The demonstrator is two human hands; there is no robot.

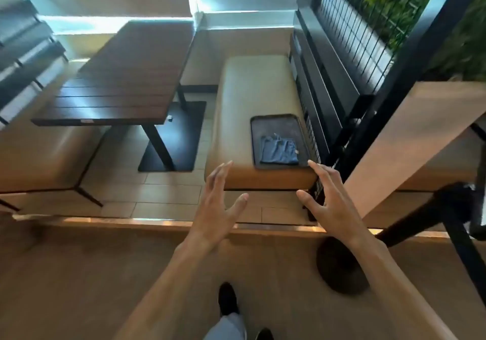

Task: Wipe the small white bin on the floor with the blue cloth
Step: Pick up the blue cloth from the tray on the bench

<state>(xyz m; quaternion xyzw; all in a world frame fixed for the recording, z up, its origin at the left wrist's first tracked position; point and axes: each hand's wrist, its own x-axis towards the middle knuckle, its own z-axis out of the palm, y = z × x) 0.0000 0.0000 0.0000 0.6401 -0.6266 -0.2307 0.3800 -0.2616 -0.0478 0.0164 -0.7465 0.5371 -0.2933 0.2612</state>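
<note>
Seeing both hands out in front, nothing held. Left hand (219, 205) has fingers spread and straight, empty. Right hand (328, 203) same: fingers splayed, empty, fingertips near the front right corner of the bench (252, 90).

Using the bench as reference:
- dark tray (265, 124) lies on the bench seat, at its near right end, close to the front edge.
- blue cloth (280, 151) lies folded inside the tray, toward the tray's near side. Neither hand touches it; right fingertips are just short of the tray's near right corner.
- wooden slat table (118, 82) stands left of the bench, on a black base plate.
- black slatted backrest (323, 82) and wire railing run along the bench's right side.
- tiled floor (163, 192) in front of the bench, then a metal-edged step nearer me.

White bin: I can't find it in view (can't place it).

Dark shoe (227, 299) visible on the brown floor below the hands.
</note>
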